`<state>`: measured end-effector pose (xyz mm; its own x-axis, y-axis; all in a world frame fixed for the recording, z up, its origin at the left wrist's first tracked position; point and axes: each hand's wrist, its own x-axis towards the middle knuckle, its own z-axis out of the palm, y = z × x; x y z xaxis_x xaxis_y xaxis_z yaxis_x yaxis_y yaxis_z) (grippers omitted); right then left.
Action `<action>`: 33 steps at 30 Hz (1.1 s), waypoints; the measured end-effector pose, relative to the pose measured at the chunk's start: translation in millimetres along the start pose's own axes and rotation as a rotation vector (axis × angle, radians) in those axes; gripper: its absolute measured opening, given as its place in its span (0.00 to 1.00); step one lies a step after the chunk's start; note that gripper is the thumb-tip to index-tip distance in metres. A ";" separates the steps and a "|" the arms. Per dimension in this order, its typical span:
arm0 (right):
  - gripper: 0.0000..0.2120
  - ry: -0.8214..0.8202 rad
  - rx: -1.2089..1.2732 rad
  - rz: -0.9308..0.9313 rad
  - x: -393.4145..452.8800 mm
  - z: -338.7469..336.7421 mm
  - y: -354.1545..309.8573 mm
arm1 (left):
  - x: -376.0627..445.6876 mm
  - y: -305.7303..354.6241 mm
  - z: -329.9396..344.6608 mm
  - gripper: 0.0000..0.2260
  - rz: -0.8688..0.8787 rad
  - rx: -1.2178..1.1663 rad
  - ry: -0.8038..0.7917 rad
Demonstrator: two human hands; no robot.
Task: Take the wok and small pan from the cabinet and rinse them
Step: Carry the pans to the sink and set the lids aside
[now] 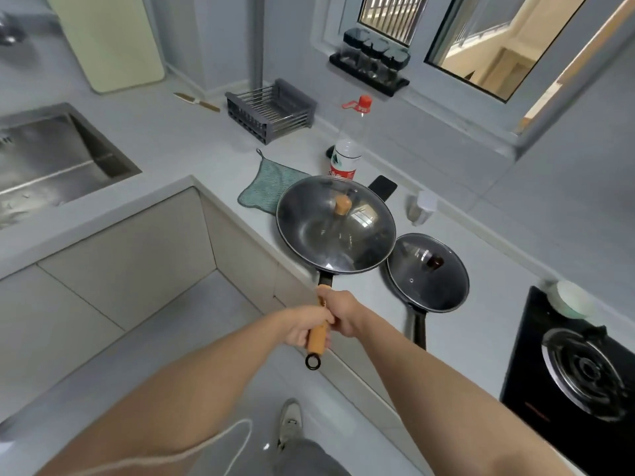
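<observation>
1. Nearest, both hands are wrapped round the wok's wooden handle [318, 333]: the left hand [304, 329] curls round its lower part, and the right hand [343, 312] grips higher, toward the pan. Two hands suit a heavy, lidded pan held out past the counter's front edge.
2. The wok [336, 224] sits over that front edge with its glass lid [357, 214] still on. Whether its base rests on the countertop [178, 139] or is lifted just clear, I cannot tell.
3. Just to its right, the small pan [427, 272] lies on the counter, lidded, its handle overhanging the front edge for an easy grab.
4. Behind the wok lie a green cloth [261, 182] and a bottle [347, 156].
5. Farther, along the left run, the sink [51, 156] awaits; both lids likely must come off before rinsing.
</observation>
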<state>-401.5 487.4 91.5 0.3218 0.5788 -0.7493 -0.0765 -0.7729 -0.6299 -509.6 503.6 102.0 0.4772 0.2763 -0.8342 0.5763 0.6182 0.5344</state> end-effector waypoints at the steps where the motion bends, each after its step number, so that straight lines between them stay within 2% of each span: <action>1: 0.11 -0.014 0.025 0.025 4.6 0.5 -0.4 | 3.1 -0.9 2.6 0.08 0.008 -0.010 0.026; 5: 0.11 -0.105 0.169 0.111 6.5 2.1 -13.5 | 1.0 4.4 12.8 0.03 0.082 -0.057 0.130; 8: 0.09 -0.149 0.226 0.109 1.6 3.9 -33.3 | -14.1 19.6 8.1 0.02 0.090 -0.070 0.145; 12: 0.11 -0.156 0.360 0.090 0.4 9.1 -62.0 | -35.9 39.6 -2.2 0.03 0.080 -0.101 0.140; 16: 0.18 -0.096 0.422 0.084 1.2 19.2 -69.8 | -45.4 47.1 -8.6 0.05 -0.006 -0.121 0.124; 21: 0.24 -0.066 0.393 0.057 7.8 26.1 -60.6 | -40.2 36.2 -3.8 0.09 0.006 -0.068 0.193; 26: 0.26 -0.069 0.315 0.018 0.6 26.2 -47.8 | -41.4 21.7 5.8 0.08 0.071 -0.125 0.302; 30: 0.24 -0.045 0.234 0.008 -25.4 39.3 -30.9 | -57.5 -5.1 13.1 0.09 0.121 -0.163 0.273; 33: 0.26 -0.057 0.206 -0.013 -43.0 53.3 -25.3 | -78.5 -18.0 10.3 0.08 0.133 -0.146 0.278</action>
<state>-463.7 496.0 128.8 0.2709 0.6067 -0.7473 -0.2658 -0.6991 -0.6639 -550.6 463.2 159.2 0.3314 0.5388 -0.7745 0.4109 0.6565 0.6325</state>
